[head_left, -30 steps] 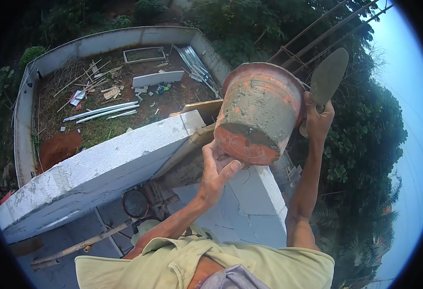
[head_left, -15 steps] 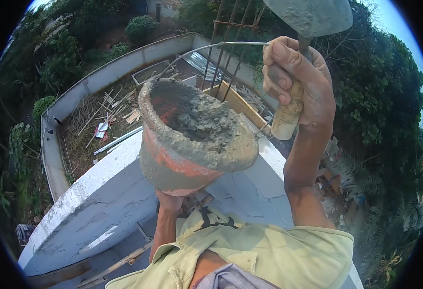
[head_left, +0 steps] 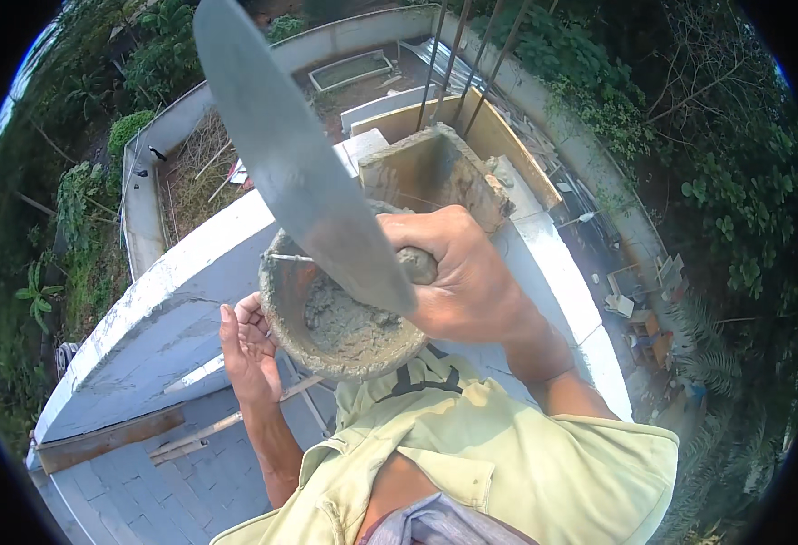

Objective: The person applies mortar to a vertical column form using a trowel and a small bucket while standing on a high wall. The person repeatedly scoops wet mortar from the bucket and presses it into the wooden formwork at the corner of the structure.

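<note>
My right hand (head_left: pixel 472 272) is closed around a trowel, its long grey blade (head_left: pixel 290 136) rising to the upper left across the view. Below the blade hangs a mortar-crusted bucket (head_left: pixel 363 366), its mouth facing up, with wet grey mortar (head_left: pixel 335 318) inside. A bit of its wire handle (head_left: pixel 287 258) runs from the left rim behind the blade toward my right hand; whether the fingers hold it too is hidden. My left hand (head_left: pixel 254 354) is open at the bucket's left side, fingers spread near the rim. Contact there is unclear.
Ahead stands a mortar-smeared box-like form (head_left: pixel 408 173), beside wooden boards (head_left: pixel 517 150) and upright steel rods (head_left: pixel 453 64). A curved white wall top (head_left: pixel 190 241) borders a drop to the yard. Bamboo poles (head_left: pixel 208 436) lie below left.
My right hand has come down and leftward, and the trowel blade has swung across to the left. The bucket sits lower and more level. My left hand has moved from beneath it to its side.
</note>
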Demonstrator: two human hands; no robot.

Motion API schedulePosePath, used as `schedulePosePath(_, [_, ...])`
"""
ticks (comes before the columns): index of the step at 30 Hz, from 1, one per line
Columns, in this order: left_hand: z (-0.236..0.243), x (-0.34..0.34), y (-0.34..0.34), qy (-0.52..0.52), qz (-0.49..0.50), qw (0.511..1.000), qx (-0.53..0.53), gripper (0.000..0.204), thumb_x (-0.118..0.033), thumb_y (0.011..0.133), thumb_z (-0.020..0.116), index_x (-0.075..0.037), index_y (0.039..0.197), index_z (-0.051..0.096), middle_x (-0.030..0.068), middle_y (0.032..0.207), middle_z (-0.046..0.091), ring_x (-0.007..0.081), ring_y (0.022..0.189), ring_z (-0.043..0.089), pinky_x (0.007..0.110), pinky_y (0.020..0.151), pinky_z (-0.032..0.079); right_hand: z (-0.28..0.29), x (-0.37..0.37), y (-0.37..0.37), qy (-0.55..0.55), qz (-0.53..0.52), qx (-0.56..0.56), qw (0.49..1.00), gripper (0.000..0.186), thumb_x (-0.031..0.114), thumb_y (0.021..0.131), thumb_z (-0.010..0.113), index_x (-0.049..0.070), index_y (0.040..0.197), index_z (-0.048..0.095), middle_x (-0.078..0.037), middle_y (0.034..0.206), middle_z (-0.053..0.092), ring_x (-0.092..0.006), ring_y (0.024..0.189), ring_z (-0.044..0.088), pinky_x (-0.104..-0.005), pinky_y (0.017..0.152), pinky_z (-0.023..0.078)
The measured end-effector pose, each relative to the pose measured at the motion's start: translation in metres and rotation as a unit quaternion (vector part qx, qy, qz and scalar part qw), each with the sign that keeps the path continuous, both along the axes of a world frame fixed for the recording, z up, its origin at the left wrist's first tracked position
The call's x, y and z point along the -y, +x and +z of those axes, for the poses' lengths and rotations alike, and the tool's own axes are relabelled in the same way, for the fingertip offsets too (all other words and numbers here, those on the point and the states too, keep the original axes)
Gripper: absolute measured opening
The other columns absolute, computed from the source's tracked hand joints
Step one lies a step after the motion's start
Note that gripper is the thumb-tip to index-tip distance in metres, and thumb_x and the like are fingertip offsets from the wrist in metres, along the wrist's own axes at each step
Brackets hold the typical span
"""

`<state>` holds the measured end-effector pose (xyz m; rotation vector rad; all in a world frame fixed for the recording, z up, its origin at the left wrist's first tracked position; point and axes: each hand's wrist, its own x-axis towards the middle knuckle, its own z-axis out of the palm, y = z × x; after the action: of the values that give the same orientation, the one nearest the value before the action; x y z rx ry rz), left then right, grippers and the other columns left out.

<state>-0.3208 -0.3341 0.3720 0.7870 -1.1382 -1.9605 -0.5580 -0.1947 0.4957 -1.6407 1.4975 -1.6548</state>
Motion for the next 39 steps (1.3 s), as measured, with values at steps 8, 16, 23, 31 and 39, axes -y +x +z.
schedulePosePath(8, [-0.089,0.026,0.004,0.338,-0.236,0.911,-0.019,0.054,-0.049,0.104,0.059,0.003,0.118,0.066,0.0181,0.111,0.074,0.0243,0.095,0.075,0.041,0.08,0.064,-0.115,-0.031,0.041,0.112,0.06,-0.14,0.982,0.018,0.01,0.079,0.076,0.006,0.09,0.063,-0.012,0.079,0.072,-0.035,0.073,0.071,-0.0452,0.063,0.054])
schedulePosePath(16, [-0.164,0.007,-0.029,0.151,-0.1,0.92,0.349,0.029,-0.019,0.084,0.081,-0.001,0.099,0.063,0.0065,0.085,0.066,0.0188,0.069,0.064,0.032,0.064,0.054,-0.212,-0.069,0.076,0.199,0.075,-0.217,0.953,0.018,0.016,0.083,0.074,0.005,0.088,0.06,-0.013,0.075,0.071,-0.0349,0.067,0.071,-0.048,0.055,0.053])
schedulePosePath(23, [-0.209,-0.015,-0.028,-0.023,-0.068,0.902,0.426,0.022,-0.01,0.076,0.076,0.0,0.088,0.06,0.0072,0.078,0.065,0.017,0.07,0.061,0.034,0.065,0.05,-0.205,-0.126,0.035,0.436,-0.134,-0.094,0.885,0.029,0.019,0.083,0.074,0.002,0.099,0.056,-0.019,0.079,0.069,-0.0435,0.076,0.069,-0.0537,0.065,0.053])
schedulePosePath(31, [-0.152,-0.017,-0.06,-0.276,-0.11,0.781,0.549,0.031,-0.018,0.072,0.077,0.004,0.09,0.064,0.0212,0.08,0.069,0.036,0.075,0.068,0.046,0.074,0.052,-0.232,-0.107,0.016,0.411,-0.092,-0.314,0.851,0.023,0.007,0.085,0.064,-0.002,0.106,0.059,-0.019,0.097,0.062,-0.0375,0.087,0.069,-0.0501,0.071,0.056])
schedulePosePath(39, [-0.104,-0.042,-0.087,-0.329,-0.102,0.811,0.473,0.021,-0.011,0.073,0.071,0.002,0.082,0.058,0.0169,0.069,0.062,0.03,0.064,0.06,0.042,0.066,0.049,-0.28,-0.058,0.031,0.562,-0.044,-0.23,0.793,0.03,0.014,0.085,0.067,-0.003,0.108,0.07,-0.024,0.109,0.072,-0.0413,0.094,0.074,-0.0493,0.079,0.06])
